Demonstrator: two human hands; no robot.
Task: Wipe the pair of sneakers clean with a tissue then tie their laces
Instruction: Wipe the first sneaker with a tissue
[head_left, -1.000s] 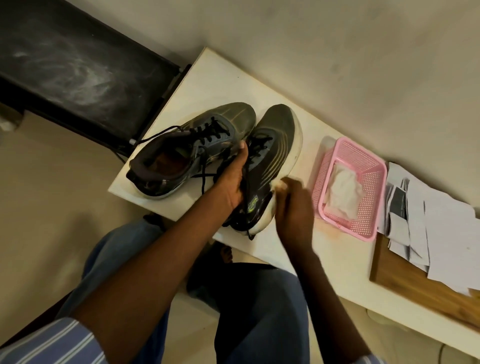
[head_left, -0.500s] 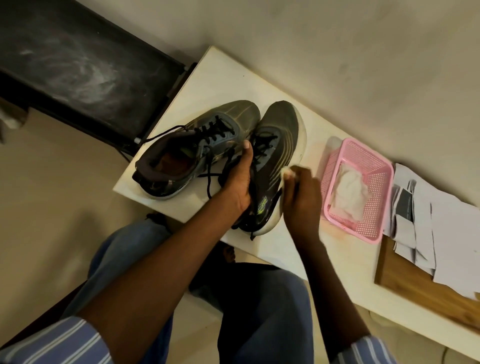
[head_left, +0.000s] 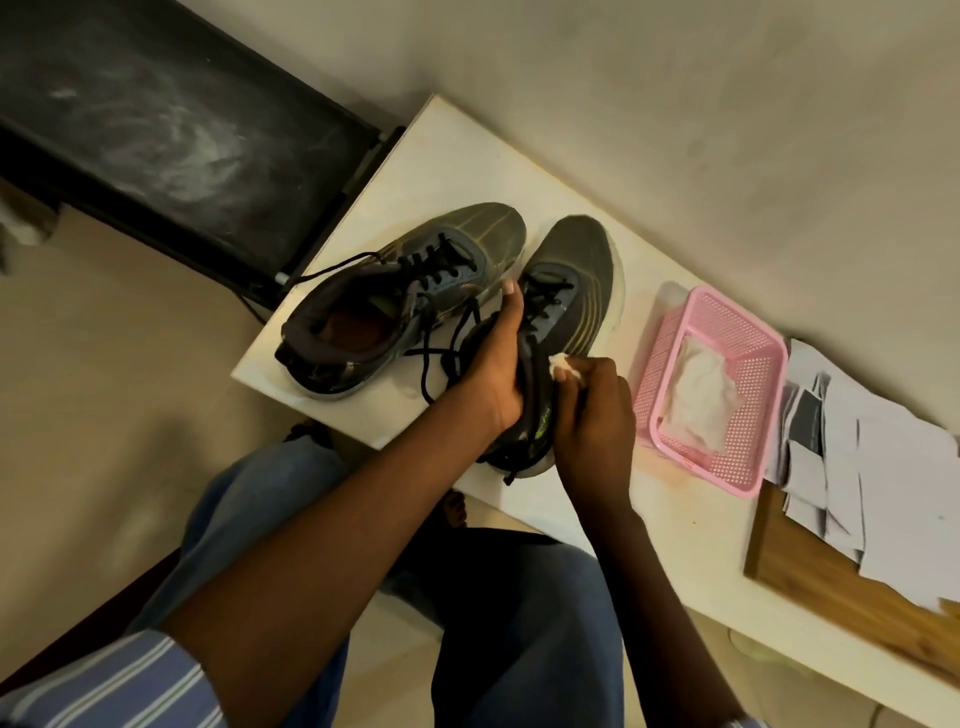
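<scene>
Head view, looking down from my remote seat: two dark grey sneakers sit side by side on a white table (head_left: 457, 156), toes pointing toward the wall. I see the left hand (head_left: 493, 364) wrapped around the collar of the right sneaker (head_left: 576, 291), thumb lying up along the tongue, fingers curled inside the opening, so it's clamped on the shoe. Right hand (head_left: 592, 415) is closed around a small white tissue (head_left: 560, 366), pressing it against the outer side of that same sneaker near the heel. Left sneaker (head_left: 405, 301) rests flat just beside it, untouched, its black laces (head_left: 441, 260) loose and untied, one strand trailing off toward the table edge. Laces of the held sneaker also hang loose under the left wrist. Near the right sneaker sits a pink basket (head_left: 748, 332) with crumpled white tissues (head_left: 701, 395) inside. Beyond the basket, white papers (head_left: 883, 467) overlap a wooden board (head_left: 831, 587). Blue jeans (head_left: 519, 623) and a striped sleeve (head_left: 104, 686) fill the bottom.
</scene>
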